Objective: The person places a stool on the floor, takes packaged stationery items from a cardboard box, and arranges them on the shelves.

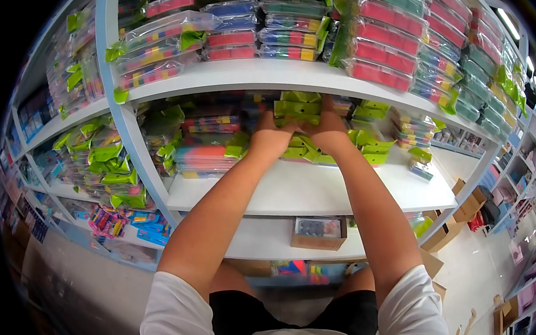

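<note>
Both arms reach into the middle shelf (269, 189). My left hand (270, 136) is at the left side of a stack of clear packets with bright green header tags (298, 107). On the stack's other side is my right hand (328, 128), its fingers partly hidden among the packets. The two hands grip the green-tagged packets between them; how many they hold I cannot tell. More green tags (303, 148) hang just below my wrists at the shelf front. To the left lies a pile of flat packets in red, blue and pale colours (205, 160).
The upper shelf edge (244, 75) runs just above my hands, carrying stacked red and multicoloured packs (386, 40). A blue-grey upright (132, 133) stands to the left. One small packet (421, 165) lies at right. Below sits an open cardboard box (317, 243); more cartons (442, 235) stand on the floor.
</note>
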`<state>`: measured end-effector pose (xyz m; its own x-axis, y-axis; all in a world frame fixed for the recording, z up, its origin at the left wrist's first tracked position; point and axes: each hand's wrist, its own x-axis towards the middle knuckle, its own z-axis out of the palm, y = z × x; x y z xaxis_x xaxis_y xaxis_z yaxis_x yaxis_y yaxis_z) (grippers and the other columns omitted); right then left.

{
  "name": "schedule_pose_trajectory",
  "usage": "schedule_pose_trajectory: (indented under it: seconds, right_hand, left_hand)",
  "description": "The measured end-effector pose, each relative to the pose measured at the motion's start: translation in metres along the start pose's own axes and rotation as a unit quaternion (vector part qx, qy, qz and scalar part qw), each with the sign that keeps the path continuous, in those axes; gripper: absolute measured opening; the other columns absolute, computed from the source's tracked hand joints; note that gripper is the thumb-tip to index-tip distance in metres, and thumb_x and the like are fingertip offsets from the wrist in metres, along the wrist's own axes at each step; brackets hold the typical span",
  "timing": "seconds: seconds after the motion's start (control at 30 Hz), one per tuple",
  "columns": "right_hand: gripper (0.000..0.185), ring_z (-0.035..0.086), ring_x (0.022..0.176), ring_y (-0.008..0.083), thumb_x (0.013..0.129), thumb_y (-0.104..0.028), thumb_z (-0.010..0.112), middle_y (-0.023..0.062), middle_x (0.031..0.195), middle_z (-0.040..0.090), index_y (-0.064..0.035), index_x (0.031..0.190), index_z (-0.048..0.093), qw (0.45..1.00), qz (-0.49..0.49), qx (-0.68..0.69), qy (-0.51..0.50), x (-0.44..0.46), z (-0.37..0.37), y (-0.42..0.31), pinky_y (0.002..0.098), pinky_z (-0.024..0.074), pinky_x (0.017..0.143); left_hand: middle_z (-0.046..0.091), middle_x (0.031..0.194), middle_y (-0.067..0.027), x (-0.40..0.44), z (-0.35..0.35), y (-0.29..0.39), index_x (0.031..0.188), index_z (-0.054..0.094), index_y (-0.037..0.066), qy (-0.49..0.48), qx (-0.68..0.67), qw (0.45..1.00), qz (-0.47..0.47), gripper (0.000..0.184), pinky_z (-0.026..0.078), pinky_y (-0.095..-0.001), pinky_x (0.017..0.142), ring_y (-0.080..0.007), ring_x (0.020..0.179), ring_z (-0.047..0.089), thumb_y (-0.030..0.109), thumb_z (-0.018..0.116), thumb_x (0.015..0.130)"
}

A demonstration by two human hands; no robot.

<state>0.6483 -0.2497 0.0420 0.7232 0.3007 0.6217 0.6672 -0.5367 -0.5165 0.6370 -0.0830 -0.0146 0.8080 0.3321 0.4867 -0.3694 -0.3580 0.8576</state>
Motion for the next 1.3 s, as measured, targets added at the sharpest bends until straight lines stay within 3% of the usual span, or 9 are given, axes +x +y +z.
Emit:
schedule_pose_trajectory:
  seconds: [0.1,0.43,0.5,0.63,0.7,0.8,0.9,1.07,1.3]
  right_hand:
    - [0.102,0.058,0.121,0.0455,0.076,-0.021,0.081,0.0304,0.139,0.053,-0.0038,0.155,0.018,0.999,-0.002,-0.001,-0.038,-0.004,-0.009,0.001,0.0471,0.0506,0.098]
    - [0.109,0.038,0.142,0.0450,0.079,-0.018,0.078,0.0338,0.153,0.034,0.0008,0.159,0.005,0.982,-0.142,0.061,0.107,-0.038,-0.005,0.009,0.0453,0.0419,0.110]
    - [0.099,0.031,0.146,0.0428,0.083,-0.014,0.073,0.0308,0.156,0.031,0.0024,0.158,0.011,0.979,-0.156,0.080,0.104,-0.092,-0.041,0.001,0.0455,0.0360,0.115]
    - [0.055,0.060,0.121,0.0384,0.078,-0.001,0.070,0.0232,0.131,0.062,-0.0005,0.131,0.057,0.945,-0.231,0.105,0.204,-0.236,-0.093,0.062,0.0444,0.0460,0.105]
    - [0.042,0.065,0.106,0.0318,0.077,0.004,0.067,0.0173,0.115,0.067,-0.0011,0.118,0.061,0.962,-0.124,0.008,0.243,-0.331,-0.112,0.127,0.0387,0.0516,0.091]
    - [0.014,0.062,0.074,0.0127,0.091,-0.001,0.063,0.0070,0.088,0.069,-0.0013,0.104,0.067,0.918,0.266,-0.052,0.288,-0.484,-0.144,0.189,0.0274,0.0499,0.069]
    - [0.016,0.064,0.074,0.0139,0.092,-0.009,0.063,0.0080,0.085,0.070,-0.0018,0.106,0.068,0.825,0.475,-0.139,0.272,-0.615,-0.170,0.228,0.0290,0.0518,0.071]
    - [0.030,0.071,0.091,0.0306,0.083,-0.015,0.070,0.0153,0.096,0.073,-0.0033,0.111,0.068,0.756,0.629,-0.153,0.102,-0.758,-0.160,0.290,0.0392,0.0554,0.081]
    - [0.047,0.069,0.104,0.0361,0.075,-0.014,0.077,0.0217,0.110,0.071,-0.0036,0.120,0.067,0.763,0.594,-0.197,-0.161,-0.810,-0.102,0.363,0.0412,0.0554,0.091]
  left_hand:
    - [0.069,0.097,-0.0116,-0.001,0.001,-0.002,0.120,0.055,-0.002,0.028,-0.004,0.999,0.038,0.041,0.052,-0.0283,0.060,-0.0148,0.066,0.064,0.014,0.073,0.087]
    - [0.068,0.098,-0.0117,-0.044,0.008,0.004,0.142,0.042,0.001,0.065,-0.024,0.985,0.159,0.063,0.051,-0.0294,0.060,-0.0129,0.071,0.063,0.009,0.070,0.086]
    - [0.069,0.112,-0.0158,-0.089,-0.003,0.032,0.153,0.027,-0.002,0.048,-0.032,0.998,0.004,0.081,0.052,-0.0309,0.073,-0.0155,0.087,0.063,0.009,0.070,0.085]
    - [0.058,0.126,-0.0191,-0.188,0.007,0.040,0.149,0.027,-0.002,-0.002,-0.075,0.988,0.134,0.070,0.047,-0.0219,0.064,-0.0111,0.080,0.059,0.002,0.065,0.090]
    - [0.048,0.143,-0.0243,-0.241,0.019,0.024,0.140,0.038,-0.001,-0.084,-0.083,0.975,0.187,0.053,0.051,-0.0257,0.076,-0.0136,0.083,0.060,-0.001,0.060,0.092]
    - [0.056,0.125,-0.0247,-0.314,0.044,-0.001,0.130,0.047,-0.003,-0.332,-0.044,0.919,0.209,0.042,0.051,-0.0240,0.070,-0.0178,0.082,0.064,-0.003,0.060,0.090]
    - [0.068,0.106,-0.0184,-0.360,0.096,-0.013,0.110,0.062,0.000,-0.450,-0.078,0.865,0.207,0.031,0.056,-0.0279,0.062,-0.0250,0.081,0.068,-0.008,0.066,0.081]
    - [0.070,0.093,-0.0166,-0.389,0.191,-0.011,0.103,0.064,0.000,-0.556,-0.125,0.772,0.281,0.026,0.058,-0.0355,0.070,-0.0308,0.082,0.069,-0.011,0.066,0.078]
    - [0.069,0.093,-0.0135,-0.415,0.270,-0.029,0.098,0.067,0.001,-0.607,-0.113,0.731,0.291,0.028,0.057,-0.0367,0.071,-0.0296,0.080,0.068,-0.012,0.067,0.074]
